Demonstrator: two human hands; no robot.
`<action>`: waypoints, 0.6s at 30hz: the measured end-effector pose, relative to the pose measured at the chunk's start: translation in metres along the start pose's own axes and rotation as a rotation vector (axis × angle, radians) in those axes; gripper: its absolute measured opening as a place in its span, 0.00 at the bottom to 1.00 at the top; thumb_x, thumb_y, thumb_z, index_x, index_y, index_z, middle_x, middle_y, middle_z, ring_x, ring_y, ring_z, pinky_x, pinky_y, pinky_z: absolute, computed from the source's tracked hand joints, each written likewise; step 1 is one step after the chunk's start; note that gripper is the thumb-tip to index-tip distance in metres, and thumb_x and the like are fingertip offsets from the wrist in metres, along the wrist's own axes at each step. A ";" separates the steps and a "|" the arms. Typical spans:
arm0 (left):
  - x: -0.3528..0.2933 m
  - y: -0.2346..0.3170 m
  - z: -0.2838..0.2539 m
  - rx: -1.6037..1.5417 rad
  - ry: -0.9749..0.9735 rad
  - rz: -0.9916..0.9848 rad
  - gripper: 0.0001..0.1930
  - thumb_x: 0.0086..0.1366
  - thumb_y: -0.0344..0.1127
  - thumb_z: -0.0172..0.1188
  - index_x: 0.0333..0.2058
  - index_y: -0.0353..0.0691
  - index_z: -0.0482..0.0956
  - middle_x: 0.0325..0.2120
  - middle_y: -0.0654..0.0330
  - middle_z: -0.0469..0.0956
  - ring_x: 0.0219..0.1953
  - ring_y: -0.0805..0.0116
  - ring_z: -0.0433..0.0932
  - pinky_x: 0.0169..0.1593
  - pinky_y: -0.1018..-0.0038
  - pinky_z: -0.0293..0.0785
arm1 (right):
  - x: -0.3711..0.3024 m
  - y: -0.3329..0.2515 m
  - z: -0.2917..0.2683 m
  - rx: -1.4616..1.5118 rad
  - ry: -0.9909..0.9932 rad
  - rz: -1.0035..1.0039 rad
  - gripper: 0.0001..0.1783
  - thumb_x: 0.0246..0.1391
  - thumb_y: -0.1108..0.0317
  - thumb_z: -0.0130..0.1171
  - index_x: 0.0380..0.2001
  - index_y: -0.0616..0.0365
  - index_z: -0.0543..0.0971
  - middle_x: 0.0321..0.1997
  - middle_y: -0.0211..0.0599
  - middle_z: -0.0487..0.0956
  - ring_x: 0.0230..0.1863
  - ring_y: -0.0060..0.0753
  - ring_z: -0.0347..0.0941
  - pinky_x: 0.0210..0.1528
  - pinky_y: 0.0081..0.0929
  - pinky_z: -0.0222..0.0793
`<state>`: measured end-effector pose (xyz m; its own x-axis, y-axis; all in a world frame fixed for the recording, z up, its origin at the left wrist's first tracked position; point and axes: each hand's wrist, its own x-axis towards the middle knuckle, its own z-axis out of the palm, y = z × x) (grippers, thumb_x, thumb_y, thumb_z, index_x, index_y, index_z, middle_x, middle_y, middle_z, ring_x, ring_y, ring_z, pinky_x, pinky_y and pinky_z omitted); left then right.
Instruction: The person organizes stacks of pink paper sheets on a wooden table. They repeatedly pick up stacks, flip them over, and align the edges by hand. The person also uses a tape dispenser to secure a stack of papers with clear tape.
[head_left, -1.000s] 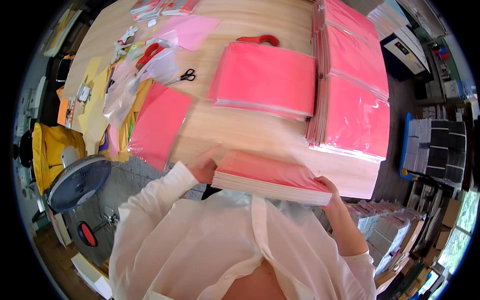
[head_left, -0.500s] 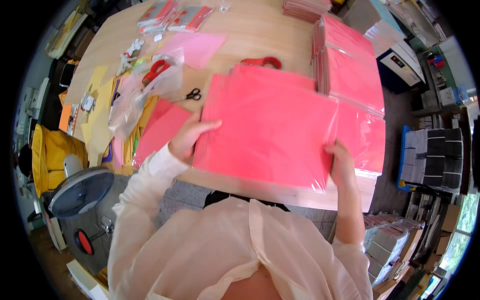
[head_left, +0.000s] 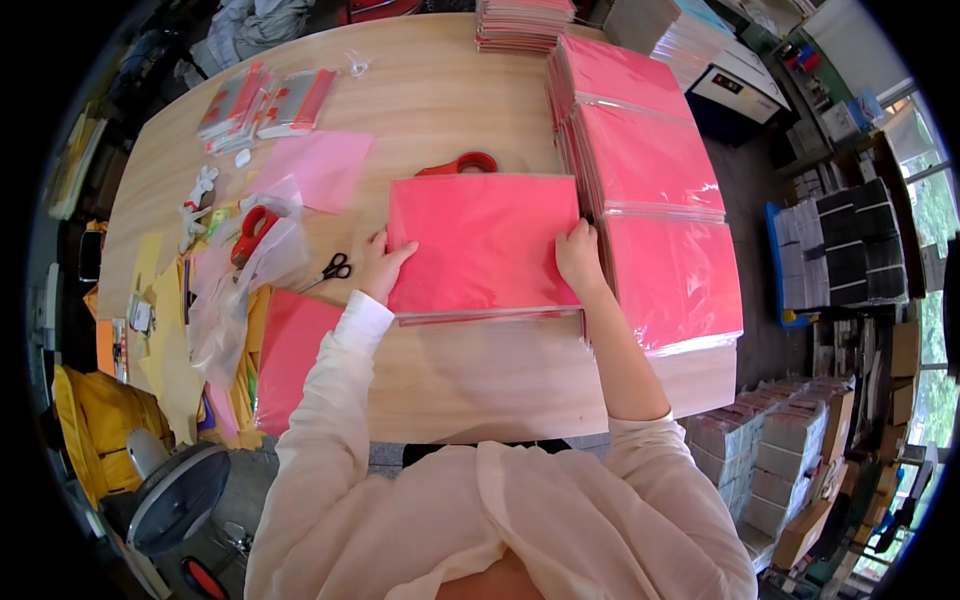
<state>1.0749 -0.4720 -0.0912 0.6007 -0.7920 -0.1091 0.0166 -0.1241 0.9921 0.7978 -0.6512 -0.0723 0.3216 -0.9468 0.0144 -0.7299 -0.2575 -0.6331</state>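
Observation:
Flat on the wooden table [head_left: 470, 390] in front of me lies a small stack of red-pink sheets in clear plastic [head_left: 485, 245]. My left hand [head_left: 382, 266] grips its left edge, thumb lying on top and the other fingers mostly hidden. At the right edge my right hand [head_left: 579, 258] is closed with curled fingers. Taller stacks of the same wrapped sheets [head_left: 668, 265] stand just to the right. Behind the held stack a red-handled tape cutter or scissors [head_left: 475, 160] is partly covered. Black-handled scissors [head_left: 338, 266] lie left of my left hand.
To the left are a single red-pink sheet [head_left: 295, 350], a crumpled clear plastic bag [head_left: 225, 315], red-handled scissors [head_left: 254, 234], yellow paper scraps [head_left: 180, 350] and a pale pink sheet [head_left: 325, 165]. Clear bag packs [head_left: 295, 103] lie farther back. A fan [head_left: 180, 497] stands near the table's left corner.
The stack has come down from a tilted, raised position to lie flat on the table, edges lined up. Both hands still hold its sides. The head view has shifted.

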 end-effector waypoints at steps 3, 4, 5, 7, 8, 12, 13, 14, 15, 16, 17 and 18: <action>0.008 -0.013 -0.011 0.306 0.176 0.088 0.29 0.59 0.36 0.66 0.56 0.31 0.71 0.45 0.55 0.79 0.48 0.65 0.78 0.52 0.71 0.74 | -0.006 -0.005 0.002 -0.050 0.037 -0.075 0.34 0.57 0.65 0.55 0.56 0.84 0.58 0.57 0.80 0.64 0.57 0.74 0.65 0.58 0.52 0.66; 0.008 -0.012 -0.013 0.062 0.101 -0.006 0.29 0.59 0.38 0.67 0.56 0.32 0.71 0.45 0.55 0.79 0.48 0.64 0.78 0.52 0.71 0.74 | -0.005 -0.015 -0.008 0.029 -0.054 -0.003 0.35 0.57 0.64 0.56 0.57 0.84 0.58 0.57 0.79 0.65 0.57 0.73 0.66 0.58 0.51 0.66; 0.008 -0.006 -0.011 -0.186 0.023 -0.097 0.29 0.59 0.40 0.67 0.55 0.32 0.72 0.45 0.55 0.79 0.48 0.64 0.78 0.52 0.70 0.74 | -0.005 -0.021 -0.017 0.106 -0.138 0.070 0.36 0.58 0.63 0.57 0.58 0.84 0.57 0.57 0.79 0.66 0.57 0.72 0.67 0.58 0.49 0.67; -0.001 0.012 -0.011 -0.404 -0.094 -0.396 0.27 0.59 0.41 0.67 0.54 0.34 0.73 0.46 0.55 0.79 0.48 0.64 0.78 0.52 0.69 0.75 | -0.004 -0.022 -0.024 0.121 -0.101 0.112 0.38 0.58 0.60 0.58 0.58 0.83 0.58 0.55 0.78 0.68 0.55 0.71 0.68 0.58 0.48 0.67; -0.004 0.019 -0.011 -0.512 -0.155 -0.543 0.26 0.59 0.42 0.66 0.53 0.34 0.74 0.46 0.55 0.79 0.48 0.64 0.78 0.51 0.69 0.75 | -0.002 -0.021 -0.028 0.129 -0.078 0.132 0.39 0.58 0.58 0.59 0.58 0.83 0.58 0.54 0.77 0.70 0.55 0.70 0.69 0.58 0.47 0.67; 0.000 0.019 -0.016 -0.561 -0.173 -0.657 0.22 0.60 0.42 0.66 0.50 0.36 0.76 0.45 0.55 0.80 0.45 0.64 0.80 0.50 0.68 0.76 | -0.009 -0.004 -0.002 0.062 0.131 -0.011 0.36 0.59 0.51 0.58 0.56 0.75 0.67 0.49 0.66 0.77 0.56 0.59 0.73 0.56 0.43 0.67; 0.001 0.018 -0.019 -0.564 -0.180 -0.655 0.22 0.60 0.41 0.66 0.49 0.36 0.76 0.45 0.55 0.80 0.45 0.64 0.80 0.50 0.68 0.77 | -0.007 -0.007 -0.003 0.100 0.073 0.035 0.36 0.59 0.50 0.58 0.55 0.75 0.68 0.49 0.65 0.77 0.56 0.58 0.73 0.56 0.43 0.67; 0.002 0.016 -0.020 -0.566 -0.187 -0.654 0.21 0.60 0.41 0.66 0.49 0.36 0.76 0.44 0.55 0.80 0.45 0.63 0.80 0.50 0.68 0.77 | -0.003 -0.010 -0.005 0.137 0.016 0.082 0.35 0.59 0.50 0.58 0.55 0.74 0.69 0.49 0.65 0.77 0.56 0.58 0.73 0.56 0.43 0.67; 0.002 0.015 -0.021 -0.578 -0.178 -0.642 0.21 0.60 0.41 0.66 0.49 0.36 0.76 0.44 0.55 0.80 0.45 0.63 0.80 0.50 0.68 0.77 | -0.001 -0.013 -0.008 0.173 -0.041 0.130 0.35 0.59 0.50 0.58 0.54 0.74 0.70 0.49 0.65 0.77 0.55 0.58 0.73 0.57 0.43 0.67; 0.002 0.014 -0.022 -0.587 -0.170 -0.629 0.21 0.60 0.40 0.66 0.49 0.36 0.76 0.44 0.55 0.81 0.45 0.63 0.80 0.50 0.67 0.77 | 0.000 -0.019 -0.010 0.210 -0.072 0.159 0.34 0.59 0.50 0.58 0.54 0.73 0.70 0.49 0.65 0.77 0.55 0.58 0.73 0.57 0.44 0.67; 0.001 0.013 -0.024 -0.596 -0.160 -0.615 0.21 0.60 0.40 0.66 0.49 0.36 0.76 0.44 0.55 0.81 0.45 0.63 0.80 0.50 0.67 0.77 | 0.000 -0.026 -0.012 0.246 -0.103 0.189 0.33 0.59 0.50 0.58 0.54 0.72 0.70 0.50 0.65 0.77 0.55 0.59 0.73 0.57 0.44 0.67; 0.000 0.011 -0.027 -0.615 -0.138 -0.596 0.21 0.60 0.40 0.66 0.49 0.36 0.76 0.44 0.55 0.81 0.45 0.63 0.80 0.50 0.67 0.77 | 0.000 -0.032 -0.012 0.283 -0.135 0.218 0.33 0.59 0.51 0.58 0.53 0.72 0.71 0.50 0.65 0.77 0.55 0.59 0.73 0.57 0.45 0.67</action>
<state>1.0962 -0.4573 -0.0784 0.2528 -0.7683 -0.5880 0.7510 -0.2273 0.6199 0.8140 -0.6455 -0.0430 0.2676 -0.9346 -0.2342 -0.6004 0.0284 -0.7992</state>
